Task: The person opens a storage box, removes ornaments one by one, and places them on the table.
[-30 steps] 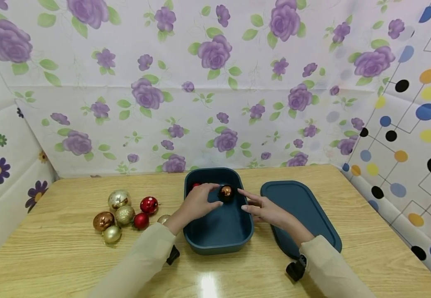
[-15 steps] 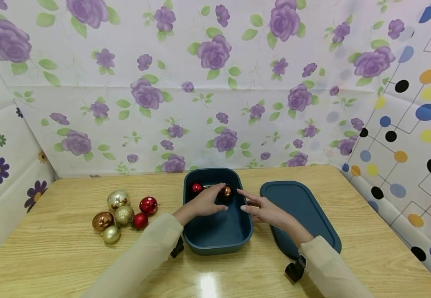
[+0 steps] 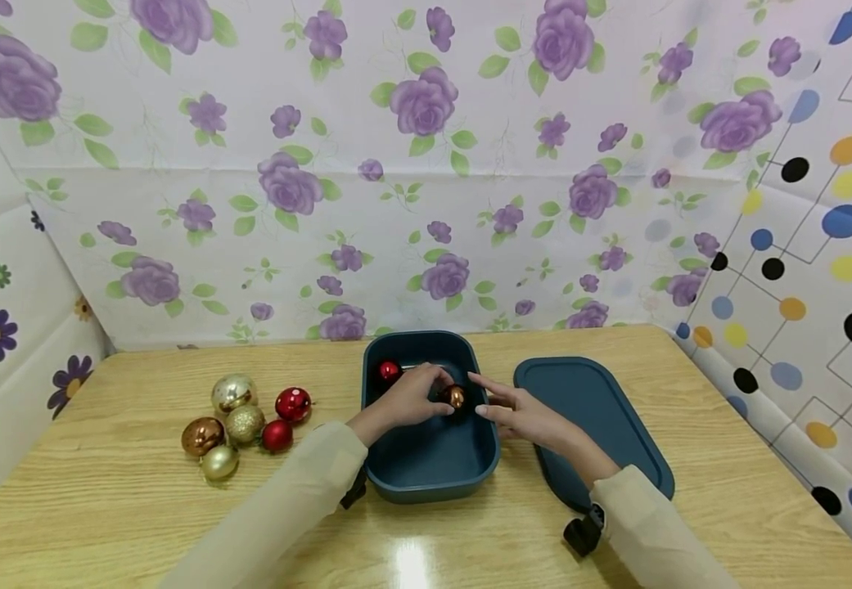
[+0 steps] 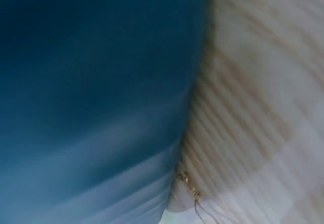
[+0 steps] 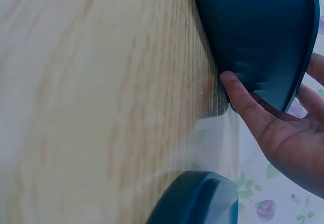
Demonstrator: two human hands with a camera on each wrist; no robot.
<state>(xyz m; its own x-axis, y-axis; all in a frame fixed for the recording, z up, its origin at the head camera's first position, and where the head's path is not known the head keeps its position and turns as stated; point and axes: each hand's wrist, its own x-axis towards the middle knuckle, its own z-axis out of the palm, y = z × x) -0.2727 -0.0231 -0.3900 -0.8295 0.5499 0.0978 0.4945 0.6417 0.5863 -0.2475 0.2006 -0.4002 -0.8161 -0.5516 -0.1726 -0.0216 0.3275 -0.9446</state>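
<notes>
A dark blue box (image 3: pixel 426 492) stands on the table, with a red bauble (image 3: pixel 389 371) in its far left corner. My left hand (image 3: pixel 412 398) reaches inside, its thumb and fingers curled at a shiny copper bauble (image 3: pixel 457 397), which it grips near the right wall. Behind that hand something pale glints, mostly hidden. My right hand (image 3: pixel 525 415) rests against the box's right wall with fingers extended, some at the rim and one low on the outer side in the right wrist view. The left wrist view shows the outer wall of the box close up, without the left hand.
A flat blue lid (image 3: pixel 602 417) lies on the table right of the box. Left of the box sits a cluster of several gold, copper and red baubles (image 3: pixel 246 424). A gold cord (image 4: pixel 188 182) lies beside the box wall. Flowered cloth (image 3: pixel 426 204) hangs behind.
My left hand has moved right inside the box, and its fingers have closed on the copper bauble, which has shifted slightly nearer. The red bauble has come into view. My right hand has stayed put.
</notes>
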